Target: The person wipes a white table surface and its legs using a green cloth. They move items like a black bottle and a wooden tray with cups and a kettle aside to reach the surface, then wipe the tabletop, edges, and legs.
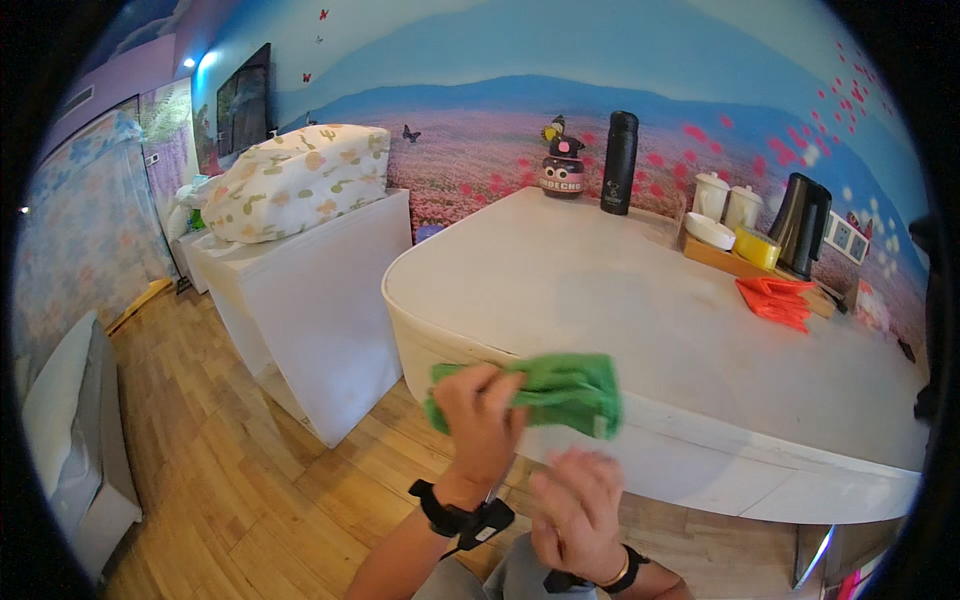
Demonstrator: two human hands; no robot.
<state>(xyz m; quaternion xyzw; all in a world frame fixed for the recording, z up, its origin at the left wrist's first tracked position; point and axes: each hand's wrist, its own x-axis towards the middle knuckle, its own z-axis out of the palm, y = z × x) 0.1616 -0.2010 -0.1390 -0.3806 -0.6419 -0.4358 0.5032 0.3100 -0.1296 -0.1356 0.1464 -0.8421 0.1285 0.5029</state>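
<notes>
My left hand [484, 412] grips a folded green cloth [566, 390] near the front edge of the white table [510, 277]. Just below the cloth is my right hand [577, 506], blurred, its fingers loosely bent and nothing seen in them. Both wrists wear black straps. A red cloth [776, 300] lies at the table's right side, beside a wooden tray [720, 259]. On that tray are a white bowl [709, 231], a yellow container [756, 247], white lidded cups [711, 195] and a dark electric kettle [801, 225].
A black thermos bottle [619, 163] and a dark jar with cartoon eyes [562, 176] stand at the table's back edge. Left of the table, a white cabinet [322, 315] bears a thing under a patterned cover [300, 184]. A grey upholstered piece [82, 450] stands at far left on the wooden floor.
</notes>
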